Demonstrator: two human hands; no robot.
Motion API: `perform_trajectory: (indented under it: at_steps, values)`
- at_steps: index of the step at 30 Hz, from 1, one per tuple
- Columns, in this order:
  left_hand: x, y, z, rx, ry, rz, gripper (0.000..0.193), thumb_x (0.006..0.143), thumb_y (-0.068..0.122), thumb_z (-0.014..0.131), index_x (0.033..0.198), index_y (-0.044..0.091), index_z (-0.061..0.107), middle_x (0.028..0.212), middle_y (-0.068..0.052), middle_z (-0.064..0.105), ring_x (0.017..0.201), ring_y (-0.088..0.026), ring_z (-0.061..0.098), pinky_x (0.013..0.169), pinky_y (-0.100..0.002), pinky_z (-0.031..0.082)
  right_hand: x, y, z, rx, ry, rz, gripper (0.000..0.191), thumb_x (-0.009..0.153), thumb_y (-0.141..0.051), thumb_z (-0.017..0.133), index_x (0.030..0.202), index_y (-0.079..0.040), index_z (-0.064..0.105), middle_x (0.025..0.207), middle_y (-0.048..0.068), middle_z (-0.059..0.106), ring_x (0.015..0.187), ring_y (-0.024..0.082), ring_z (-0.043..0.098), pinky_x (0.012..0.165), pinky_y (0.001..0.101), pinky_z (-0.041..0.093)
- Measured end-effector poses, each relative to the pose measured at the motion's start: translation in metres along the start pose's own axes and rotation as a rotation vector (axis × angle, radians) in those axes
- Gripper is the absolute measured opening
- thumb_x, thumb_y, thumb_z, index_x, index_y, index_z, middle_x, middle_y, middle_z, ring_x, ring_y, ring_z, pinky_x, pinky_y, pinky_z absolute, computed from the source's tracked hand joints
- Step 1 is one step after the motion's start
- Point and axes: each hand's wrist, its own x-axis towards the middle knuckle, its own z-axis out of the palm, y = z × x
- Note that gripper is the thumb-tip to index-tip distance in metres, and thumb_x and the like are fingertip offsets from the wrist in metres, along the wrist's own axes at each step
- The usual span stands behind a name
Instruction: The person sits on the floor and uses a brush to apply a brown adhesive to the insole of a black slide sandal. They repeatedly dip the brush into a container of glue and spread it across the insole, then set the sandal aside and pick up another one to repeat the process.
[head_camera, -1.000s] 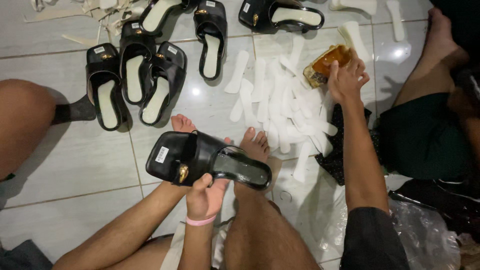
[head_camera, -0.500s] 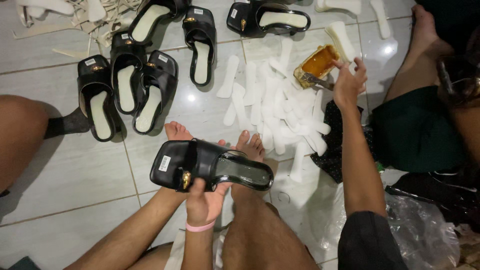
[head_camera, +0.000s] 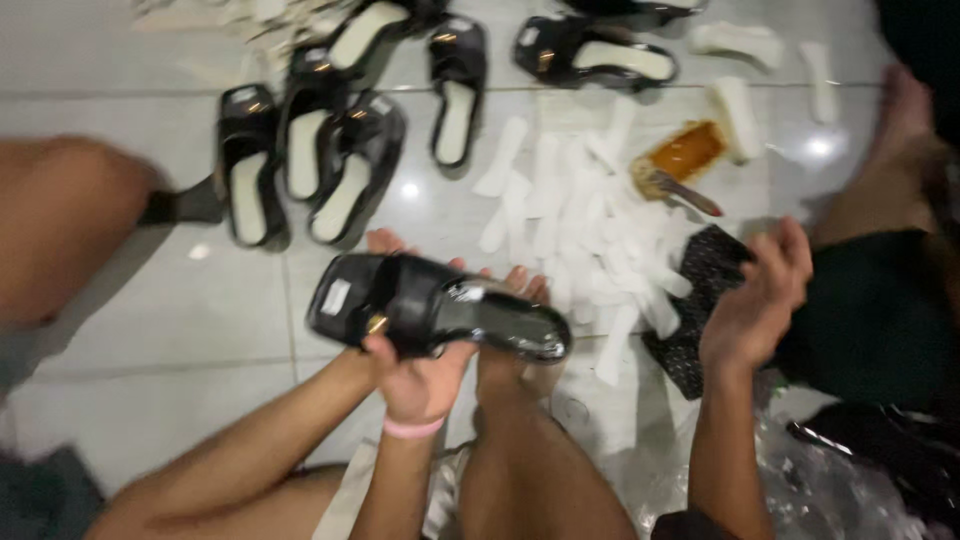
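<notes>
Left hand (head_camera: 415, 375) grips one sandal (head_camera: 430, 308); right hand (head_camera: 755, 300), half-open, empty; six sandals (head_camera: 345, 180) toward 12 o'clock.

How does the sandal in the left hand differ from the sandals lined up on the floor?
The held sandal is lifted, lying sideways in the left hand, with a glossy black footbed. The floor sandals lie flat, untouched, each with a pale insole. All are black open-toe slides.

Beyond my left hand (head_camera: 415, 375), black sandals (head_camera: 300, 165), white strips (head_camera: 570, 210) and a glue tin (head_camera: 680, 155) are lying on the tiled floor (head_camera: 150, 330).
</notes>
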Motion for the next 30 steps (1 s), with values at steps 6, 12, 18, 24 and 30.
perform_trajectory:
  at_steps: [6,12,18,24,30]
  values:
    - [0.007,-0.01,0.008,0.131,0.069,0.139,0.128,0.066,0.08,0.07,0.164,0.021,0.015,0.162,0.0,0.027,0.152,-0.038,0.027,0.127,-0.062,0.027,-0.074,-0.094,0.079,-0.345,-0.781,-0.403,0.059,0.118,-0.052,0.022,0.14,-0.021,0.066,0.156,0.015,0.018,0.154,0.031,0.012,0.131,0.047,0.016]
    - [0.006,-0.003,0.01,0.111,-0.007,0.094,0.128,0.062,0.083,0.067,0.163,0.031,0.009,0.164,0.002,0.024,0.153,-0.041,0.027,0.128,-0.062,0.025,-0.072,-0.12,0.123,-0.614,-0.819,-0.61,0.048,0.109,-0.033,0.032,0.138,-0.035,0.07,0.155,0.012,0.031,0.147,0.032,0.019,0.124,0.0469,0.011]
    - [0.005,-0.001,0.009,0.125,-0.103,0.041,0.129,0.064,0.082,0.074,0.165,0.025,0.015,0.158,-0.015,0.037,0.153,-0.047,0.034,0.13,-0.064,0.029,-0.069,-0.119,0.133,-0.627,-0.85,-0.633,0.044,0.108,-0.031,0.037,0.135,-0.034,0.072,0.158,0.013,0.029,0.147,0.032,0.019,0.122,0.0482,0.011]
    - [0.002,-0.001,0.012,0.129,-0.109,0.055,0.129,0.064,0.079,0.077,0.164,0.022,0.018,0.156,-0.014,0.041,0.151,-0.047,0.036,0.127,-0.063,0.033,-0.066,-0.111,0.133,-0.762,-0.796,-0.632,0.039,0.107,-0.031,0.042,0.128,-0.033,0.075,0.161,0.014,0.03,0.147,0.031,0.02,0.118,0.0476,0.012]
    - [0.0,-0.002,0.009,0.129,-0.079,0.036,0.132,0.061,0.08,0.077,0.162,0.022,0.016,0.158,-0.013,0.039,0.152,-0.044,0.034,0.126,-0.059,0.032,-0.071,-0.104,0.13,-0.591,-0.849,-0.717,0.035,0.109,-0.036,0.045,0.126,-0.035,0.075,0.16,0.009,0.026,0.15,0.03,0.014,0.121,0.0497,0.01]
